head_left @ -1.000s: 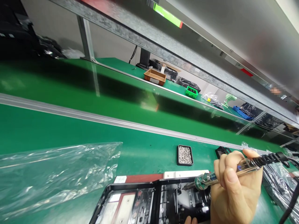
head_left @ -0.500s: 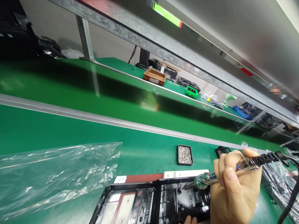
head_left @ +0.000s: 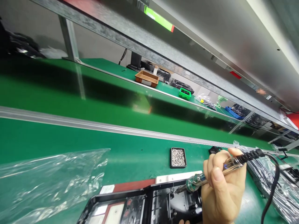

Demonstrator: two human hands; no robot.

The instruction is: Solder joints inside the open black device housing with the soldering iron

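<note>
In my right hand [head_left: 223, 186] is a soldering iron [head_left: 211, 174] with a clear handle, my fingers wrapped round it. Its metal tip points down and left into a black plastic housing [head_left: 146, 203], close to or touching a small part near a slot; contact is too fine to tell. Two fingertips of my left hand [head_left: 184, 221] show at the bottom edge, over the housing's near side, seeming to grip it; the rest of that hand is out of view. Beyond the housing stands a small black tray [head_left: 177, 157] of shiny metal pieces.
Under the housing lies a reddish board with a white strip [head_left: 178, 176]. Clear plastic film [head_left: 53, 180] spreads at the left. Bagged dark parts [head_left: 268, 183] and the iron's black cable [head_left: 275, 186] are at the right. A metal rail [head_left: 105, 129] crosses behind; a shelf hangs above.
The view has shifted, so the bench and hands appear a little further left and lower. The iron's tip stays at about the same place in the housing, still held by my right hand.
</note>
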